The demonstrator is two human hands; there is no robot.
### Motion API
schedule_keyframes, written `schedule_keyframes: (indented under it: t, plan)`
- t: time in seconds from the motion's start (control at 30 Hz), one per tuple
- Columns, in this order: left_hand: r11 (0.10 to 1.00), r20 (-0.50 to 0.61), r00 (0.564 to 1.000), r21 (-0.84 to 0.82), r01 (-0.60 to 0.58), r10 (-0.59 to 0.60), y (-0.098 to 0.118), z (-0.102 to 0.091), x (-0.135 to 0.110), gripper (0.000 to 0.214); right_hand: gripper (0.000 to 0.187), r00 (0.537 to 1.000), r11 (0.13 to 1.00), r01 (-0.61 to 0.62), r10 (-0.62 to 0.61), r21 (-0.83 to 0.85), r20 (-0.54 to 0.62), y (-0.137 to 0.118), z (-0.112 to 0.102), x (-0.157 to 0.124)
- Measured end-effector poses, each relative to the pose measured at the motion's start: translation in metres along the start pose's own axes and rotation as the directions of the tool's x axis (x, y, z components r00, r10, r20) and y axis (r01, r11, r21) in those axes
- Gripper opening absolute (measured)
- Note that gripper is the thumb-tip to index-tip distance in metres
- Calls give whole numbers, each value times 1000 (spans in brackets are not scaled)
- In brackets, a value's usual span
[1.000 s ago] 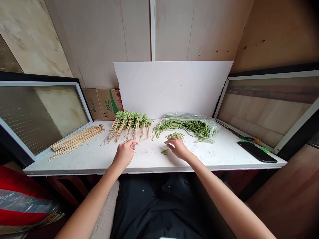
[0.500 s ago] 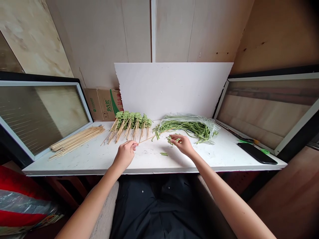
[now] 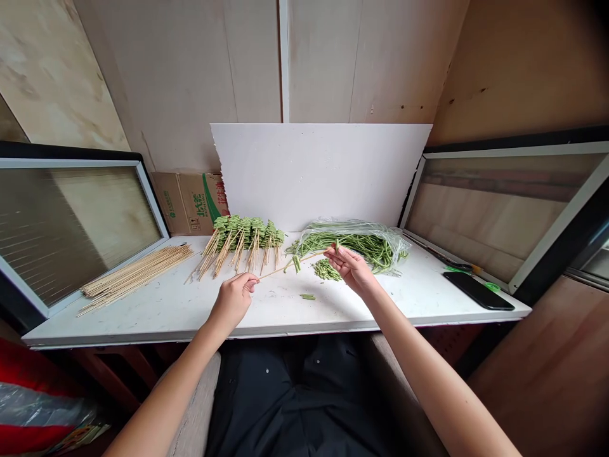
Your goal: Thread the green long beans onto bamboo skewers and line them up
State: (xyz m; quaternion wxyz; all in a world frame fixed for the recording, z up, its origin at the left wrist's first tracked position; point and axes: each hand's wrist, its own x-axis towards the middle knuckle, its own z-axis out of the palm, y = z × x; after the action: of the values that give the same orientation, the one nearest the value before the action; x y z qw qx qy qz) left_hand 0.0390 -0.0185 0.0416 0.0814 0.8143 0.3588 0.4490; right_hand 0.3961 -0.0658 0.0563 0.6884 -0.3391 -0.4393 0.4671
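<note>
My left hand [image 3: 236, 294] is closed around one end of a thin wooden skewer [image 3: 280, 268], which slants up to the right. At its far end, my right hand [image 3: 351, 266] pinches a short piece of green bean [image 3: 337, 244] close to the skewer's tip. Whether the tip is in the bean I cannot tell. Just under the right fingers lies a small pile of cut bean pieces [image 3: 326, 270]. A few more cut pieces [image 3: 307, 296] lie nearer the front edge. Behind the left hand, filled bean skewers [image 3: 247, 230] are stacked with their sticks toward me.
Long green beans [image 3: 352, 242] lie in a clear plastic bag at the back right. Bare skewers [image 3: 137, 276] are heaped on the left of the white table [image 3: 280, 320]. A black phone [image 3: 477, 291] lies at the right, near scissors. A cardboard box [image 3: 188, 202] stands behind.
My right hand has risen off the pile of cut pieces with a bean piece in its fingers and come to the skewer's tip. My left hand still grips the skewer. The view has shifted slightly.
</note>
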Motion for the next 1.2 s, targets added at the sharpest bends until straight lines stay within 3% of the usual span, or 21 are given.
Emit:
schedule_keyframes:
  t: [1.2]
  plan:
    - [1000,9,1000,1,13,-13,-2,2,-1,26,35,999,997,49,-49,-51,-9,2,5,-2]
